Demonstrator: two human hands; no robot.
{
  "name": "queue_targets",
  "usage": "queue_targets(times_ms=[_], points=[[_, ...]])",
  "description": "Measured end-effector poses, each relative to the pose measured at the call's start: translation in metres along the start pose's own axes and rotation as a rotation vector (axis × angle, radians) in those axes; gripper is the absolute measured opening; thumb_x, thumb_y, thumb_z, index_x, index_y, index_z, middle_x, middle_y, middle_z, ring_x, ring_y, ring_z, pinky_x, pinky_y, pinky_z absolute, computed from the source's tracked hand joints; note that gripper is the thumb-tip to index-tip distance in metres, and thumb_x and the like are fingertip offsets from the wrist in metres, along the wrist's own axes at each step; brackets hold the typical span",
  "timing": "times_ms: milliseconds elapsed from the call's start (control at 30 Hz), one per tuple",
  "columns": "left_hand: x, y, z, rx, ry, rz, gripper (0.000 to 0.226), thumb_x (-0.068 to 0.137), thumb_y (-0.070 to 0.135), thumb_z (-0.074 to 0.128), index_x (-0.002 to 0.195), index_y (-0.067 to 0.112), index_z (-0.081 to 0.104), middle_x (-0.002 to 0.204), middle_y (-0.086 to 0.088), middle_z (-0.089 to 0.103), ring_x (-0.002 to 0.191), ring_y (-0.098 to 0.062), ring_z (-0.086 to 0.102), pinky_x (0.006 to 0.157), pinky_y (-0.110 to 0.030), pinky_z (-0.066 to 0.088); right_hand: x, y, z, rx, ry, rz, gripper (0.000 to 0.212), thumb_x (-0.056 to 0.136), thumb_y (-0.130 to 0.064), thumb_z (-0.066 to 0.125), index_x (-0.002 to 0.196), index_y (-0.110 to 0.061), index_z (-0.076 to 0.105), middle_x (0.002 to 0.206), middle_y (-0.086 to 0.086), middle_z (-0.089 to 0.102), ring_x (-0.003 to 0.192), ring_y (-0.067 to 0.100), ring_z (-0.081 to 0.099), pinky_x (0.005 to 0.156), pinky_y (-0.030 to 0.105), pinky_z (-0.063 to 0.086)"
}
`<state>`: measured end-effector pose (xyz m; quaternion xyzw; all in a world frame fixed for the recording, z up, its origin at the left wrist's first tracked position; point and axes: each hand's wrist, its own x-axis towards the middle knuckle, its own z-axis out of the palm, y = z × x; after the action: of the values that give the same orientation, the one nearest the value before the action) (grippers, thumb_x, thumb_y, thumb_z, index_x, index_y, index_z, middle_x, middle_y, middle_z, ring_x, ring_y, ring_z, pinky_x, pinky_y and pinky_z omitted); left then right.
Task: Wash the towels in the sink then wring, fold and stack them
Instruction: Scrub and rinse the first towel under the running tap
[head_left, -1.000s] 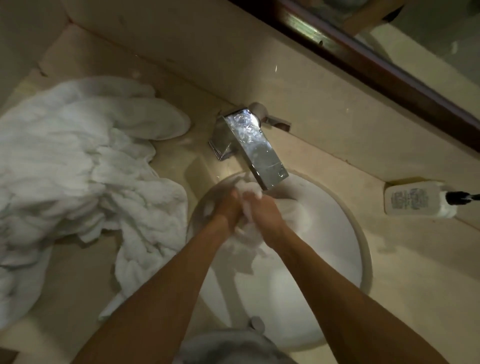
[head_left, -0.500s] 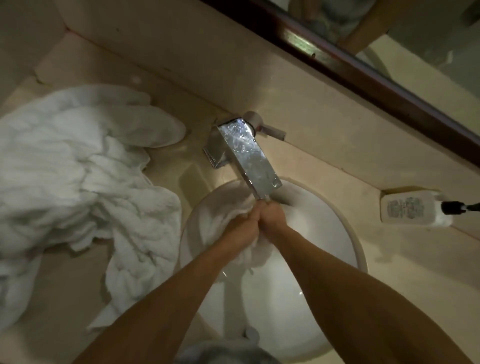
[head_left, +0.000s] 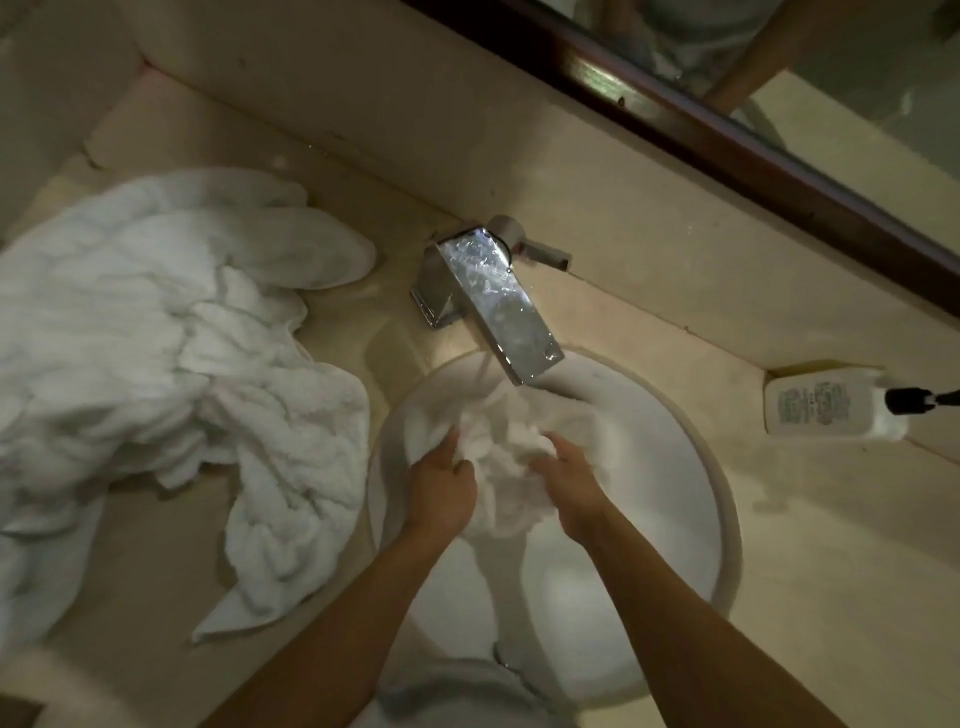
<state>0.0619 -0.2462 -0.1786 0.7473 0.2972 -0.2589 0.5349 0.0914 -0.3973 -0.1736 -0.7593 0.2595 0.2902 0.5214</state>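
In the head view, the person is at the washing step. One white towel (head_left: 511, 457) lies bunched in the sink (head_left: 724, 519), just under the chrome tap (head_left: 498, 306); whether water is running cannot be told in the dim light. To wash it well, the person would do best to keep the bunch under the spout, knead and turn it so that each fold gets wet, and hold it inside the basin so that no water spills on the counter (head_left: 810, 571). The wringing should wait until the cloth is rinsed through.

The left hand (head_left: 441, 488) is at the left side of the bunch, its fingers curled into the cloth and gripping a fold. The right hand (head_left: 569, 486) is on the right side, palm down, fingers bent over the cloth; it seems to clasp the towel, though the fingertips are sunk in the folds. The two hands are apart, with the crumpled middle of the towel between them. Both forearms reach in from below, bare, and slope toward the tap.

A heap of towels (head_left: 171, 364) lies on the counter left of the sink, unfolded, one corner just beside the rim. A bottle (head_left: 826, 405) lies on its side to the right, well apart from the hands.
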Motion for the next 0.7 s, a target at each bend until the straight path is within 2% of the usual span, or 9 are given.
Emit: queue_targets(times_ms=[67,133,200,267,367,467,533,600,700], points=[[-0.009,-0.006,0.003,-0.125,0.072,0.014,0.044,0.089,0.001,0.051,0.131,0.012,0.057,0.124,-0.01,0.064,0.114,-0.029,0.061,0.093,-0.024,0.046,-0.022,0.014,-0.014,0.268,-0.005,0.06,0.029,0.077,-0.009,0.058,0.104,-0.006,0.069,0.101,0.019,0.067,0.089,0.034,0.061,0.072,0.04,0.05],[-0.01,-0.013,-0.002,-0.414,0.082,-0.2,0.03,0.085,0.012,0.062,0.115,0.011,0.062,0.109,-0.011,0.068,0.089,-0.028,0.066,0.069,-0.024,0.053,-0.047,0.027,-0.03,0.635,-0.059,0.148,0.045,0.074,-0.009,0.061,0.118,-0.001,0.068,0.113,0.022,0.065,0.101,0.038,0.058,0.08,0.042,0.051],[-0.006,-0.016,-0.009,-0.878,-0.233,-0.446,0.051,0.079,0.039,0.074,0.12,0.008,0.065,0.118,-0.018,0.068,0.095,-0.032,0.068,0.07,-0.033,0.057,-0.073,0.039,-0.043,0.928,-0.149,0.238,0.053,0.084,-0.014,0.068,0.135,-0.003,0.06,0.136,0.022,0.058,0.127,0.037,0.054,0.106,0.045,0.046],[-0.01,-0.018,-0.018,-0.983,-0.489,-0.465,0.065,0.079,0.052,0.074,0.129,0.011,0.063,0.128,-0.016,0.064,0.117,-0.032,0.062,0.092,-0.043,0.054,-0.091,0.046,-0.05,1.07,-0.185,0.317,0.058,0.089,-0.037,0.07,0.139,-0.009,0.058,0.145,0.021,0.052,0.137,0.038,0.046,0.119,0.05,0.029],[-0.011,-0.024,-0.028,-0.783,-0.613,-0.44,0.066,0.074,0.058,0.077,0.124,0.015,0.068,0.123,-0.012,0.067,0.118,-0.032,0.061,0.107,-0.05,0.043,-0.103,0.055,-0.051,0.929,-0.227,0.451,0.049,0.099,-0.042,0.051,0.133,-0.009,0.063,0.139,0.023,0.057,0.128,0.043,0.054,0.115,0.059,0.032],[-0.008,-0.021,-0.03,-0.375,-0.358,-0.29,0.064,0.072,0.064,0.072,0.111,0.012,0.071,0.106,-0.009,0.073,0.101,-0.028,0.068,0.1,-0.044,0.05,-0.09,0.061,-0.04,0.611,-0.276,0.404,0.033,0.099,-0.013,0.057,0.132,-0.013,0.063,0.133,0.022,0.061,0.121,0.042,0.059,0.108,0.062,0.04],[-0.003,-0.017,-0.026,-0.201,-0.223,-0.124,0.034,0.083,0.048,0.07,0.091,0.015,0.073,0.095,-0.008,0.075,0.088,-0.024,0.07,0.09,-0.04,0.055,-0.079,0.055,-0.031,0.5,-0.19,0.43,0.039,0.086,-0.004,0.069,0.124,-0.004,0.063,0.119,0.024,0.063,0.105,0.037,0.065,0.093,0.054,0.054],[0.003,-0.014,-0.023,-0.215,-0.2,-0.076,0.02,0.076,0.034,0.068,0.083,0.016,0.073,0.089,-0.009,0.075,0.086,-0.026,0.07,0.081,-0.039,0.055,-0.069,0.049,-0.022,0.564,-0.221,0.496,0.048,0.079,-0.02,0.079,0.119,0.002,0.063,0.111,0.022,0.065,0.103,0.033,0.065,0.087,0.046,0.055],[0.019,-0.014,-0.02,-0.616,-0.294,-0.36,0.036,0.062,0.025,0.064,0.095,0.011,0.072,0.096,-0.016,0.07,0.087,-0.032,0.065,0.065,-0.031,0.053,-0.056,0.046,-0.012,0.372,-0.25,0.558,0.061,0.08,-0.054,0.077,0.115,-0.005,0.073,0.115,0.016,0.072,0.108,0.031,0.068,0.097,0.044,0.053]])
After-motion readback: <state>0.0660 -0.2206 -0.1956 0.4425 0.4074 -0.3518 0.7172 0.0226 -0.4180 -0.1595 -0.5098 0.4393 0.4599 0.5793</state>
